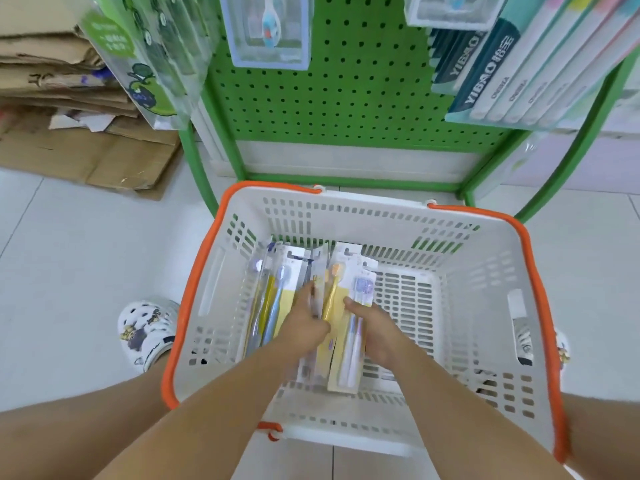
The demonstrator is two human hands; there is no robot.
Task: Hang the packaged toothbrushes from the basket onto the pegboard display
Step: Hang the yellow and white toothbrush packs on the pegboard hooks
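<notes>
Landmark: white basket [485, 306] on the floor, below the green pegboard [346, 81]. Packaged toothbrushes [273, 306] lie inside, along its left half. Left hand [306, 325] and right hand [375, 332], both inside the basket, each pinch a package there.

The packaged toothbrushes [277, 299] lie in a loose, overlapping stack on the floor of the white basket [450, 216], towards its left half, their card hang-tabs pointing at the far wall. The packs are clear-fronted with yellow and white backing cards, holding yellow, blue and lilac brushes. The basket, orange-rimmed with slotted walls, stands just before the green pegboard display [346, 81], where other packs already hang.
</notes>
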